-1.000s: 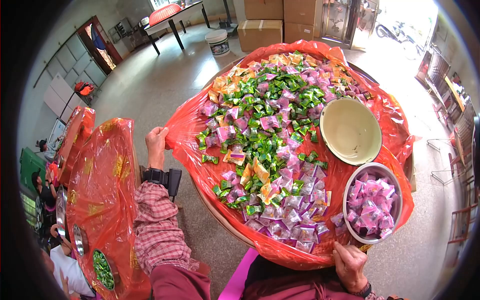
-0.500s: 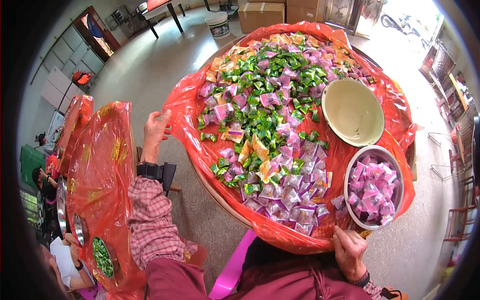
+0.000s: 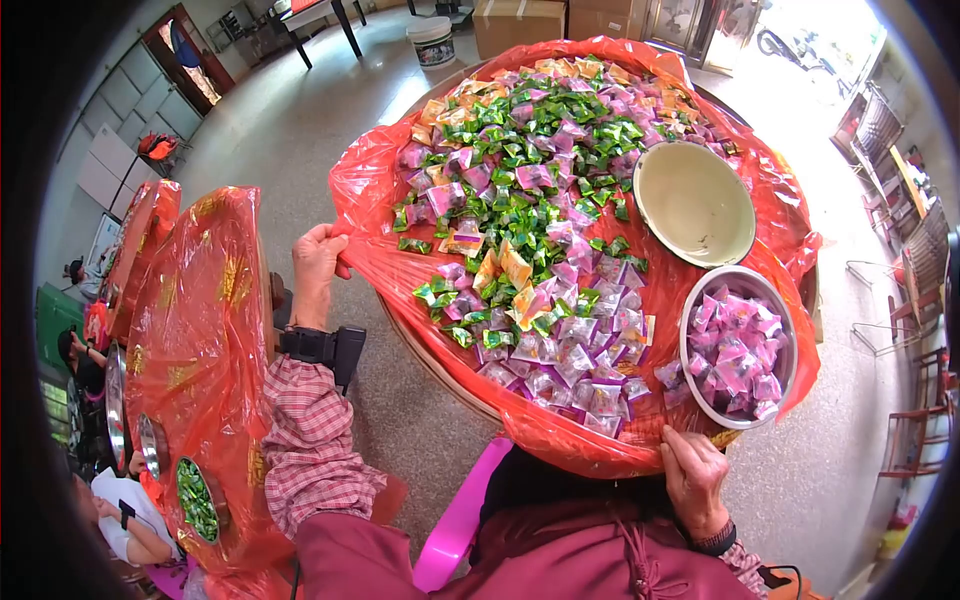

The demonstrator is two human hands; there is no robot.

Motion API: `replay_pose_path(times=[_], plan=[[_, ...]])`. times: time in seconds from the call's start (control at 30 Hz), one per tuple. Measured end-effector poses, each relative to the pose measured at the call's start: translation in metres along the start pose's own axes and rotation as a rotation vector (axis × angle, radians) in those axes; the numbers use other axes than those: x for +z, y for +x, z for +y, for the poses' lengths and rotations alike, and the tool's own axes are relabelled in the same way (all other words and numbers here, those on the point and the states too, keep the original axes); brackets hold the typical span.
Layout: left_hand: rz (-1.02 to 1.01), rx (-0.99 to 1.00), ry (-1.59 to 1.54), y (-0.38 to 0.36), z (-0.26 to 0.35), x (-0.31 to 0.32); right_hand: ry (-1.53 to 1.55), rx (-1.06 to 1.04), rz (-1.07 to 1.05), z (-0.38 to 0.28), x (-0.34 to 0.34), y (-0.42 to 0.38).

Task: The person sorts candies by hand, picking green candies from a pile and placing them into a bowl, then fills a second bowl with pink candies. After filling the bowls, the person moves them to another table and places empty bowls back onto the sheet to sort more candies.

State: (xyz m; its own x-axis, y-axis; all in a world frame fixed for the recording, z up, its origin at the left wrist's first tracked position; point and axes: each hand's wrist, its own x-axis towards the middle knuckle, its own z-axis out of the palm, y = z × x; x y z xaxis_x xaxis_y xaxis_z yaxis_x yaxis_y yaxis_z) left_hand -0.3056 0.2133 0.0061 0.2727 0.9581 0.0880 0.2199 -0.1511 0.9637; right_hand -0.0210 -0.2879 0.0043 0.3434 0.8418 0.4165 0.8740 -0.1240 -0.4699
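Observation:
A round table is covered by a red plastic sheet (image 3: 400, 300) and heaped with green packets (image 3: 535, 215), pink packets and clear-and-purple packets (image 3: 575, 360). My left hand (image 3: 317, 268) is closed on the sheet's left edge, which is pulled taut toward it. At the near edge, my right hand (image 3: 694, 480) pinches the sheet, just below a white bowl (image 3: 683, 345) full of pink packets. Behind that bowl lies an empty cream basin (image 3: 650, 215), tilted on the sheet.
Another table with a red sheet (image 3: 185, 340) stands at the left, holding a bowl of green packets (image 3: 197, 500). People sit beyond it, one in a white shirt (image 3: 135, 520). A pink stool (image 3: 460, 520) is near my legs. Chairs line the right wall.
My left hand has closed on the sheet's edge and drawn it outward to the left. My right hand remains at the near edge. The view has shifted slightly.

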Motion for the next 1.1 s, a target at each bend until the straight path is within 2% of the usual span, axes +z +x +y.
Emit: replay_pose_path(times=[0.23,0.3,0.37,0.4,0.47,0.53,0.6,0.63,0.7,0.77,0.8,0.87,0.9,0.93,0.97,1.03,1.1], plan=[[0.030,-0.089,-0.027,-0.002,-0.022,-0.009,0.000,0.008,0.003,-0.001,-0.002,-0.003],[0.054,-0.105,0.077,-0.008,-0.020,-0.010,-0.001,0.008,0.001,-0.001,-0.002,-0.003],[0.323,0.280,0.699,-0.018,-0.004,-0.001,-0.003,0.004,0.005,-0.001,0.000,-0.002],[0.330,0.281,0.699,-0.019,0.007,0.006,-0.002,-0.003,0.007,-0.001,0.000,-0.002],[0.321,0.433,0.564,-0.016,0.032,0.031,-0.011,0.002,0.007,-0.001,0.001,-0.001],[0.144,0.496,0.479,-0.013,0.051,0.061,-0.010,0.004,0.005,-0.001,0.001,-0.001],[-0.022,0.441,0.430,0.003,0.052,0.091,-0.016,0.011,0.003,-0.001,0.000,-0.001],[-0.019,0.445,0.428,0.015,0.046,0.102,-0.017,0.009,0.007,-0.001,0.000,-0.002],[-0.078,0.316,0.657,0.039,0.026,0.124,-0.010,0.010,0.000,0.000,-0.001,-0.003],[-0.162,0.200,0.567,0.048,0.020,0.145,-0.006,0.010,0.006,0.002,0.000,-0.005],[-0.130,0.189,0.536,0.040,0.028,0.161,-0.001,0.008,0.009,0.003,0.001,-0.005],[-0.225,0.340,0.348,0.005,0.053,0.189,0.013,0.004,0.012,0.005,0.003,-0.006],[-0.323,0.386,0.326,0.004,0.036,0.207,0.019,-0.001,0.013,0.006,0.003,-0.005],[-0.309,0.442,0.395,-0.017,0.048,0.221,0.019,0.006,0.013,0.006,0.004,-0.005],[-0.398,0.472,0.518,-0.026,0.050,0.232,0.016,0.015,0.012,0.007,0.003,-0.005],[-0.548,0.365,0.479,-0.047,0.063,0.245,0.018,0.015,0.009,0.006,0.003,-0.003],[-0.547,0.494,0.560,-0.060,0.062,0.254,0.019,0.018,0.005,0.005,0.002,-0.003]])
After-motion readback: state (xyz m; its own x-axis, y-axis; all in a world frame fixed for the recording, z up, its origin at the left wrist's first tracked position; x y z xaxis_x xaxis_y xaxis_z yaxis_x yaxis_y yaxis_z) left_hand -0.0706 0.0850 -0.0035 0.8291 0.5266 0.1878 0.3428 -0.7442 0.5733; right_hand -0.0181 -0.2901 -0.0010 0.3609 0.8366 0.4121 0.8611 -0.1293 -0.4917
